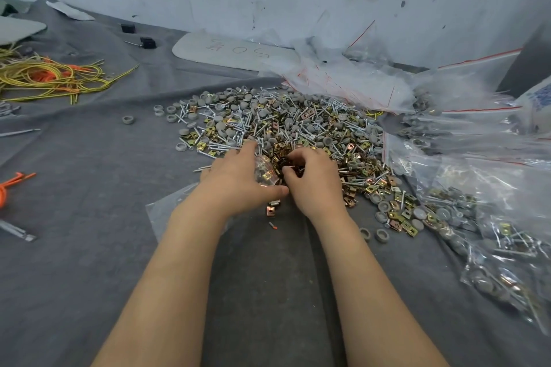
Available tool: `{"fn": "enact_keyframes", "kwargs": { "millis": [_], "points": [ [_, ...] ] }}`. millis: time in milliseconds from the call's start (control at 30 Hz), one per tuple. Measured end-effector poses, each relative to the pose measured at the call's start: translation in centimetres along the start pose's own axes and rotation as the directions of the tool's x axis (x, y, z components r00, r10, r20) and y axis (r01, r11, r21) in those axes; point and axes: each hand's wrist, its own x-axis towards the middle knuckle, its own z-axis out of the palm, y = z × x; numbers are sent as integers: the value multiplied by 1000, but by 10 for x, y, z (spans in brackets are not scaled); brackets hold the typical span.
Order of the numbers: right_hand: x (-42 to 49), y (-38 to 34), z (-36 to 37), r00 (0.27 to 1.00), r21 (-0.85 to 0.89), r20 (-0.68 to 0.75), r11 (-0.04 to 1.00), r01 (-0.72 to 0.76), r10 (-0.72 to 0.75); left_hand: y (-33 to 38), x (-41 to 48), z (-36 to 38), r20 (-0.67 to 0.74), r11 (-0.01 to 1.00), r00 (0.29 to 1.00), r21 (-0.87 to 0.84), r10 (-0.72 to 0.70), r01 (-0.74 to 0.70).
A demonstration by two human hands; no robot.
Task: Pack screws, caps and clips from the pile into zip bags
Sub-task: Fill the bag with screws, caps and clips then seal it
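Observation:
A wide pile (298, 125) of silver screws, grey round caps and brass-coloured clips lies on the grey cloth. My left hand (238, 179) grips the mouth of a clear zip bag (167, 211) at the pile's near edge; some clips show inside the bag by my thumb. The rest of the bag lies flat under my wrist. My right hand (313, 179) sits just to the right, fingers curled and pinching clips from the pile beside the bag's opening. Two loose clips (272, 207) lie just below my hands.
Filled zip bags (492, 232) and empty red-striped bags (372, 80) crowd the right side. Yellow and orange wires (50, 77) lie at the far left, an orange wire (9, 188) nearer. A grey panel (226, 50) and a wall stand behind.

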Motion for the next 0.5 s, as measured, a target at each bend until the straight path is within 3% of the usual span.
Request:
{"fn": "enact_keyframes", "kwargs": {
  "millis": [333, 500],
  "points": [
    [0, 1, 2, 995, 29, -98, 999, 13, -10, 1, 1, 1, -8, 1000, 1000, -6, 3, -3],
    [4, 4, -6, 981, 375, -129, 923, -89, 147, 1, 1, 2, -18, 1000, 1000, -3, 2, -2]
  ]
}}
